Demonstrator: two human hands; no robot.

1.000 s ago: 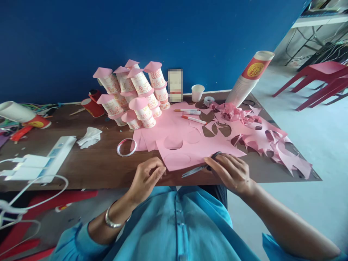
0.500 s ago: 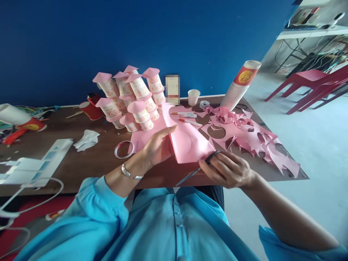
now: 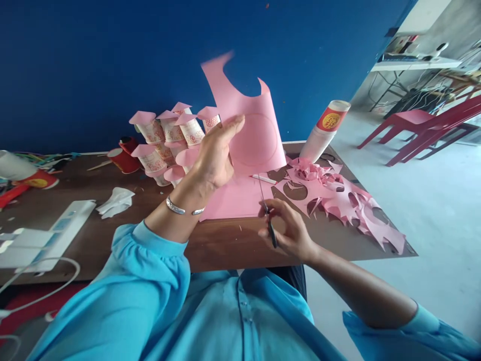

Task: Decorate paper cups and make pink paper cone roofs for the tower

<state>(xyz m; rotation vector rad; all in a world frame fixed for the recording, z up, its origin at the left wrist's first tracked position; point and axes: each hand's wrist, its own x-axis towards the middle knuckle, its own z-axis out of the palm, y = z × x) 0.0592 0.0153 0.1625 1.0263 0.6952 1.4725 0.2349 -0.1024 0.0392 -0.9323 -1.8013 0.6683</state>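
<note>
Pink paper (image 3: 255,135) is pinched in my left hand (image 3: 216,155), held up above the table. A drawn circle shows on the sheet, and a rounded piece is gone from its top edge. Through the handles of black-handled scissors (image 3: 271,233) go the fingers of my right hand (image 3: 289,228). Their blades point up towards the sheet's lower edge; whether they touch it I cannot tell. Under the raised sheet, more pink paper (image 3: 236,198) lies flat on the table. A pen (image 3: 265,179) shows partly behind it.
Paper-cup towers (image 3: 150,133) with pink cone roofs stand at the back left. Pink scraps (image 3: 338,195) cover the table's right side, before a leaning cup stack (image 3: 323,130). A white power strip (image 3: 56,233) and crumpled tissue (image 3: 116,202) lie left.
My left hand has raised and turned the pink paper, so its cut-out edge points up. My right hand has moved left and down, and the scissors now point upward.
</note>
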